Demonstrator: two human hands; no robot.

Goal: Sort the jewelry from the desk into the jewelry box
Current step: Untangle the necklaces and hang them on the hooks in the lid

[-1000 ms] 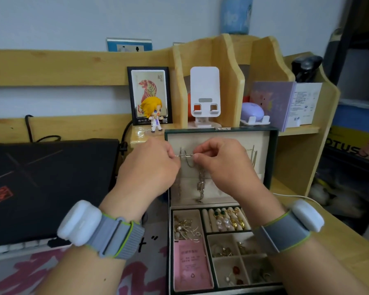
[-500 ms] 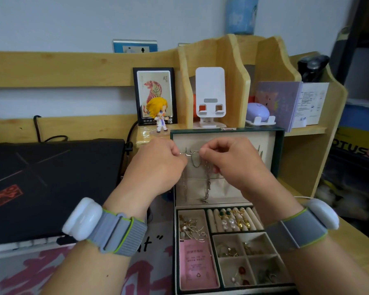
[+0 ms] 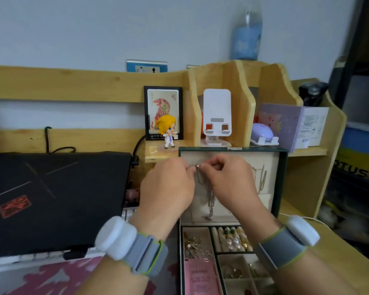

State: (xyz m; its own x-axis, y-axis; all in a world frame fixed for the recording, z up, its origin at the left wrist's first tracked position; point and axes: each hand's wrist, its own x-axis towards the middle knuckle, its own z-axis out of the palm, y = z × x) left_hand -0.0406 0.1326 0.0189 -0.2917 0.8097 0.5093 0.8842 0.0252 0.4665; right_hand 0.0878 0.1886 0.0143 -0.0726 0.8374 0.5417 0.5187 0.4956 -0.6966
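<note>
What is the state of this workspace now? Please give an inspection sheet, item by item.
Surface: wooden desk, printed mat at left.
Job's things: jewelry box open, lid upright; silver chain necklace hangs against the lid; earrings and rings in compartments.
Clutter: closed black laptop, figurine, white phone stand.
Grippers: left hand and right hand both pinch the necklace top.
Cables: black cable behind the laptop.
Surroundings: wall socket, wooden shelf.

We cannot see how the silver chain (image 3: 210,196) hangs at its top: the left hand (image 3: 168,184) and right hand (image 3: 228,179) cover it. The jewelry box (image 3: 282,177) is cut off by the bottom edge, its front compartments partly hidden behind the right forearm. The small pieces inside blur together beyond telling.
</note>
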